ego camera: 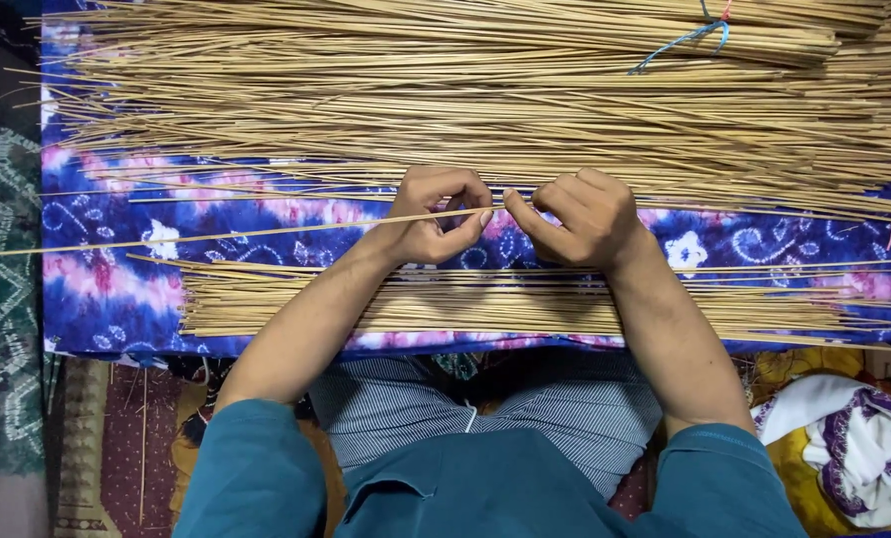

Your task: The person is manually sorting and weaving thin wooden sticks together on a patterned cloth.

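1. Our left hand (434, 214) is curled shut, thumb and forefinger pinching a single thin, pale tan reed stick (216, 237) that runs out to the left, over the cloth and past its edge.
2. Our right hand (580, 219) is closed too, its fingertips pressed to the near end of that same stick, just beside the left thumb; the two hands almost touch.
3. Both hands hover above a blue, purple and pink tie-dyed cloth (117, 299) spread flat before us.
4. Beyond the hands lies a wide, loose heap of long straw-coloured sticks (445, 110), lying crosswise and covering the far part of the cloth.
5. At the upper right, a thin blue string (687, 38) binds a tighter bundle on top of that heap.
6. Nearer to us, under our wrists, a smaller flat row of the same tan sticks (465, 299) lies along the cloth's near edge.
7. We see our teal sleeves (256, 468) and striped grey trousers (525, 408) below.
8. A crumpled white and purple fabric (854, 448) lies at the lower right, well apart from the hands.
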